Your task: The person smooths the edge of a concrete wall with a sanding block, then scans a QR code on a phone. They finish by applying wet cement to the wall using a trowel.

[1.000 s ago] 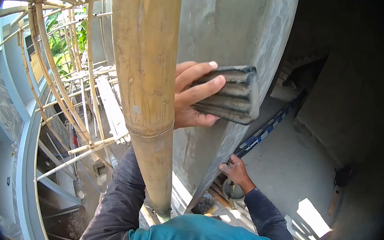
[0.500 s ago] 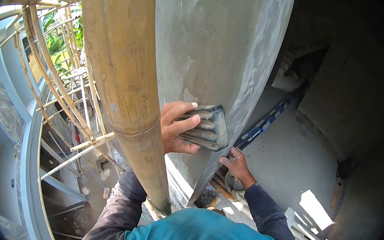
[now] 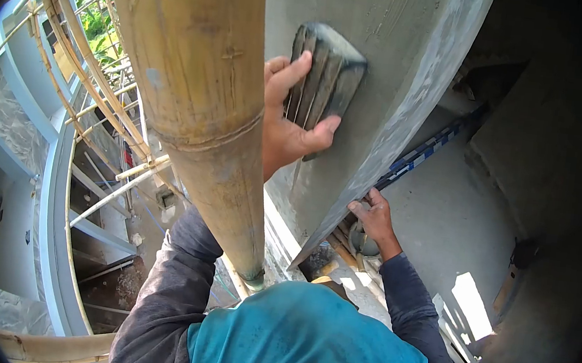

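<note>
My left hand (image 3: 293, 128) reaches past the bamboo pole and is closed around a plastering float (image 3: 324, 79). The float is a dark, worn block with a grooved back, tilted with its face against the grey plastered column (image 3: 333, 186). The thumb lies over its lower end and a finger over its upper back; the other fingers are partly hidden. Lower down, my right hand (image 3: 377, 222) grips the column's right-hand edge, thumb and forefinger on it, the remaining fingers partly out of sight. Nothing loose shows in that hand.
A thick bamboo pole (image 3: 200, 101) stands close in front, left of the column. Bamboo scaffolding (image 3: 72, 38) and a drop lie further left. Below right are a concrete floor (image 3: 436, 218), a blue-and-white striped length (image 3: 414, 159), a bucket-like container (image 3: 364, 242) and pale slats (image 3: 455, 340).
My left hand has moved the float up the column and turned it more upright. The right hand stays at the edge, slightly higher in view. The camera view has shifted a little.
</note>
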Available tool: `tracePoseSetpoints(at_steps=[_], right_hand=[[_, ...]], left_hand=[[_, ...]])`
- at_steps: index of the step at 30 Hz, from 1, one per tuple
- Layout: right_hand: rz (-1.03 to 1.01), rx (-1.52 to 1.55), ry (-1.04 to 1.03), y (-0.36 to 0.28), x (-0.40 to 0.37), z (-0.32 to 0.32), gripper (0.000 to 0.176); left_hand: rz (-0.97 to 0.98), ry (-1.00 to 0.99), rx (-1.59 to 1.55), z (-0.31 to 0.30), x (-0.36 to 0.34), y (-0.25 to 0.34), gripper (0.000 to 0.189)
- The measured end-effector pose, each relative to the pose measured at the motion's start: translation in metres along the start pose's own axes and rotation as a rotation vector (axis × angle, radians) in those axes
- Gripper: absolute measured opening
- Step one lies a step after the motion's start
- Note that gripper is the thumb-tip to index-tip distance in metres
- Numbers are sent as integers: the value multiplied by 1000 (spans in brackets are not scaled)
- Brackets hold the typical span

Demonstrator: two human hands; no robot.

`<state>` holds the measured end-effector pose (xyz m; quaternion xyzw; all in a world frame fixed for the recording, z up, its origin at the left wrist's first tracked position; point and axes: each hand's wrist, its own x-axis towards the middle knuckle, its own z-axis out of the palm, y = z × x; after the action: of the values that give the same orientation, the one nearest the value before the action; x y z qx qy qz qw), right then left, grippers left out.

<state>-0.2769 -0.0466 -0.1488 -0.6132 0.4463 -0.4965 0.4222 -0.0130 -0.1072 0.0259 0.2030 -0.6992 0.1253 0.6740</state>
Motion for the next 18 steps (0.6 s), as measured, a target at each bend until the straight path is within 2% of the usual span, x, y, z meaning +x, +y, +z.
tracePoseSetpoints(at_steps=[1, 3, 5, 7, 8, 9, 11, 12, 13, 15, 16, 18], right_hand=[[-8, 2, 5, 2, 0, 1, 39], [-10, 5, -1, 7, 1, -1, 40], [-8, 12, -2, 12, 0, 0, 41], [15, 75, 5, 12, 3, -1, 44], [26, 73, -10, 11, 3, -2, 45], [45, 69, -16, 11, 3, -2, 45], [43, 22, -21, 11, 5, -5, 44], [63, 38, -29, 13, 4, -6, 45], [69, 33, -27, 12, 4, -5, 45], [36, 39, -9, 9, 4, -2, 44], [38, 35, -12, 9, 3, -4, 44], [26, -29, -20, 11, 4, -5, 44]], left_hand=[[97, 5, -104, 6, -40, -7, 83], [80, -186, -67, -6, -140, -32, 85], [-75, -283, -30, -15, -204, -43, 87], [-177, -199, 97, -7, -185, -34, 85], [-165, -147, 117, -3, -149, -34, 84], [-251, -111, -17, -4, -99, -27, 79], [-557, -31, -290, -2, -20, -15, 67], [-517, -2, -409, -3, 9, -7, 67], [-340, -105, -352, -9, 20, -4, 69], [172, -59, 1, -2, 2, 7, 74], [193, -74, -121, 5, -32, 0, 78], [172, -130, -102, 6, -113, -15, 77]])
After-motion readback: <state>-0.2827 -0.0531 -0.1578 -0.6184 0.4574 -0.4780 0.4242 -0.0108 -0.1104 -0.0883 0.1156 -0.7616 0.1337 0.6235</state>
